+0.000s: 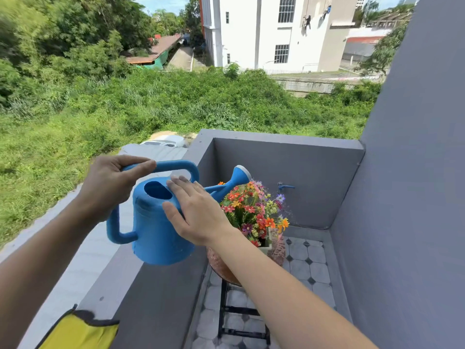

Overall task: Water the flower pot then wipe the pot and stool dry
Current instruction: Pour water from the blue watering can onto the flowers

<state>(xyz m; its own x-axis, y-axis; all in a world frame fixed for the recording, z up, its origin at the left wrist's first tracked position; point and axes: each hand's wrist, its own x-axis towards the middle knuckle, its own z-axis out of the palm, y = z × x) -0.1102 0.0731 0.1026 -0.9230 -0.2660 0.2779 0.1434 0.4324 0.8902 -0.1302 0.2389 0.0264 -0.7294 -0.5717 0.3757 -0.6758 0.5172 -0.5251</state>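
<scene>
Nearest, a yellow cloth (80, 331) lies on the grey ledge (151, 298), close to its outer side. A stray elbow could nudge it over the drop, and then there would be nothing to wipe with.

The left hand (108, 187) is curled round the top handle of the blue watering can (156, 222). The right hand (198, 212) lies flat against the can's shoulder with its fingers straight, steadying rather than gripping. All the weight therefore hangs from one grip. If the handle is wet (I cannot tell), the can could twist and dump water at once, or drop onto the ledge.

The can is tipped with its spout head (242, 172) just above the flowers (254, 210), and fine droplets show to their right. Some spray is likely missing the flower pot (221, 268) and wetting the tiled floor (309, 263). The pot sits on a black stool (241, 311), largely hidden behind the right forearm. That forearm passes very near the pot's rim, so pulling the arm back carelessly could rock the pot on its narrow seat.

Room is tight, with the ledge on the left and grey walls behind and to the right. A tap (285, 186) sticks out of the back wall just beyond the blooms. The clear space is upward and back toward the person. Beyond the ledge the ground falls away to grass far below.
</scene>
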